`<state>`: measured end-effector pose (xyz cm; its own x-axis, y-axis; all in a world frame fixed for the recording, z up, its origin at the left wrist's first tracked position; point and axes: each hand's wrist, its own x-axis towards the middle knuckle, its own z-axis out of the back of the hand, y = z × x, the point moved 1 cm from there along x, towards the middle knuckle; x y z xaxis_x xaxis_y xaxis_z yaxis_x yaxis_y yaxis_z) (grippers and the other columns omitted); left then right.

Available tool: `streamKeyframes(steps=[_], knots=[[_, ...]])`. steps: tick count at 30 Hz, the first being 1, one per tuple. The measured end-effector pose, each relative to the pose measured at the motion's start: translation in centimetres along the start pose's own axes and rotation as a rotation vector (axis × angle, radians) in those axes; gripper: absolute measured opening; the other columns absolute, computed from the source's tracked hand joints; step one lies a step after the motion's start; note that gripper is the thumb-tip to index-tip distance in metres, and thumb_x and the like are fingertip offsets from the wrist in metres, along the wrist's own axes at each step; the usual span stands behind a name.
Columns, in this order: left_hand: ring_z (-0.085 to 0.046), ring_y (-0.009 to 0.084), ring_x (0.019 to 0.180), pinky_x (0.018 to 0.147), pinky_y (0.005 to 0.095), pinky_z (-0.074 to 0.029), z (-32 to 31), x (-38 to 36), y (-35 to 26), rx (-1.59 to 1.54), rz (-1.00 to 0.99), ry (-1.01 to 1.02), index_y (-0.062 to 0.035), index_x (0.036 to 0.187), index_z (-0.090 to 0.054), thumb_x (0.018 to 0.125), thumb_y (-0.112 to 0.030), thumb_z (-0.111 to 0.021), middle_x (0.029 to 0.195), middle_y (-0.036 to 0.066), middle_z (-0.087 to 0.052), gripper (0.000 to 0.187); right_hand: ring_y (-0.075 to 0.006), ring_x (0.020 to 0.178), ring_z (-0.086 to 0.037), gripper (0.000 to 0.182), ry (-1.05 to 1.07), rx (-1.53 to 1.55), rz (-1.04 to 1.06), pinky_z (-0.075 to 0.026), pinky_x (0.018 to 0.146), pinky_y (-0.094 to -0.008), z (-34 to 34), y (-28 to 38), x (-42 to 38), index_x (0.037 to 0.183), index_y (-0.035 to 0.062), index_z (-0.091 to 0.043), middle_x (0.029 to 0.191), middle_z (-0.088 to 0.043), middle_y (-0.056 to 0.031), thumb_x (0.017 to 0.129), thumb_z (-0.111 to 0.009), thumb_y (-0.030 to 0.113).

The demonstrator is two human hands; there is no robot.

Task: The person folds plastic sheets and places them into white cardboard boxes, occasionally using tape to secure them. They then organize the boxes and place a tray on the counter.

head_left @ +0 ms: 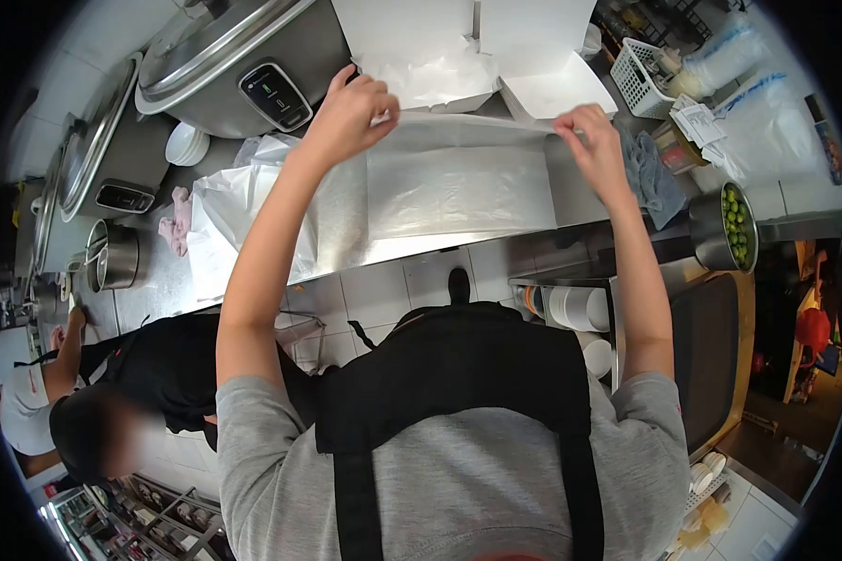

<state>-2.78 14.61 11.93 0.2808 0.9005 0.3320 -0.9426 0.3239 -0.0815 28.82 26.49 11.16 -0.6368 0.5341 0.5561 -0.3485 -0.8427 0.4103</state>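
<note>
A translucent plastic sheet (458, 192) is stretched out over the steel counter in front of me. My right hand (591, 150) pinches its far right corner between thumb and fingers. At the far left corner, my left hand (351, 117) is curled with the fingertips closed at the sheet's edge, and the index finger sticks up. Just beyond the sheet stand an open white box (421, 79) lined with thin white film and a second open white box (561, 89). Crumpled white plastic (239, 206) lies to the left of the sheet.
Large cookers (234, 70) line the counter at left, near stacked white bowls (187, 145) and a metal pot (114, 257). A grey cloth (650, 178) and a metal container of green fruit (725, 224) are at right. A co-worker (140, 393) in black leans in at left.
</note>
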Motion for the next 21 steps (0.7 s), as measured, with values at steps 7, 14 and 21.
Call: streamKeyframes(steps=[7, 14, 21], knots=[[-0.053, 0.0209, 0.094, 0.101, 0.048, -0.031, -3.4, -8.2, -5.0, -0.005, -0.013, -0.127, -0.0106, 0.078, -0.055, 0.069, -0.009, -0.068, 0.089, 0.001, -0.056, 0.015, -0.0304, 0.085, -0.053, 0.013, -0.12, -0.192, 0.096, -0.043, 0.074, -0.0389, -3.1, 1.1, -8.8, 0.079, 0.002, -0.057, 0.08, -0.054, -0.0114, 0.069, -0.064, -0.002], [-0.053, 0.0192, 0.086, 0.094, 0.0457, -0.035, -9.1, -13.2, -7.6, -0.013, 0.192, -0.148, -0.011, 0.079, -0.056, 0.072, -0.011, -0.065, 0.08, 0.002, -0.054, 0.011, -0.0287, 0.088, -0.053, 0.011, -0.086, -0.184, 0.051, -0.043, 0.076, -0.0387, -7.2, 0.7, -13.8, 0.081, 0.0037, -0.058, 0.082, -0.053, -0.009, 0.071, -0.064, 0.001], [-0.054, 0.0202, 0.084, 0.093, 0.0442, -0.035, -9.7, -14.8, -8.2, 0.009, 0.242, -0.164, -0.0107, 0.08, -0.06, 0.074, -0.01, -0.065, 0.078, 0.001, -0.056, 0.009, -0.0276, 0.088, -0.053, 0.011, -0.087, -0.188, 0.029, -0.042, 0.076, -0.037, -7.4, 1.4, -15.0, 0.081, 0.0042, -0.059, 0.082, -0.054, -0.008, 0.072, -0.064, 0.001]])
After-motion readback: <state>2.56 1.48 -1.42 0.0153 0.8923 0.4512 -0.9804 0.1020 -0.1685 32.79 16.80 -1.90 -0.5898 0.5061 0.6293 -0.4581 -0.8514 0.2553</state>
